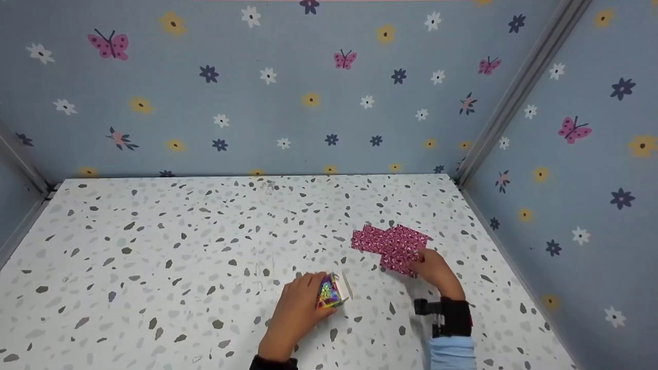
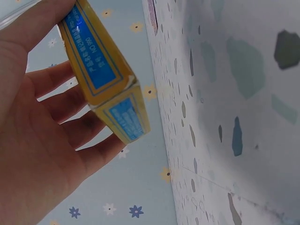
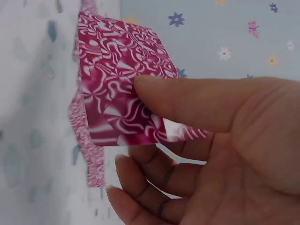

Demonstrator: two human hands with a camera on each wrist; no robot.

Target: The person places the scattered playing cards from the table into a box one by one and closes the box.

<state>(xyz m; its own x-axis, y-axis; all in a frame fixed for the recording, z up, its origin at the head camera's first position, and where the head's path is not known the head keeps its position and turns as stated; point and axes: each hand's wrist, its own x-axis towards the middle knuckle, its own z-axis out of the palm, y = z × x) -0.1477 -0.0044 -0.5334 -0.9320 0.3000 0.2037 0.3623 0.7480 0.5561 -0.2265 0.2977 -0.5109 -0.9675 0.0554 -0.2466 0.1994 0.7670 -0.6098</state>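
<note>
My left hand (image 1: 298, 311) grips a small card box (image 1: 329, 292) just above the table, its end flap standing out to the right. In the left wrist view the box (image 2: 96, 56) shows yellow sides with blue printed panels, the thumb on one side and the fingers behind. To the right, several playing cards (image 1: 370, 239) with pink-and-white swirled backs lie overlapping on the table. My right hand (image 1: 437, 271) is at their near right corner. Between its thumb and fingers it pinches a playing card (image 3: 119, 79), raised over other cards (image 3: 95, 168). The box's inside is hard to see.
The table (image 1: 169, 231) has a white top with grey speckles. A blue flowered wall (image 1: 288, 103) rises along its back edge, and another flowered wall (image 1: 581, 169) stands along the right side. A grey metal strip (image 1: 519, 92) runs up the corner.
</note>
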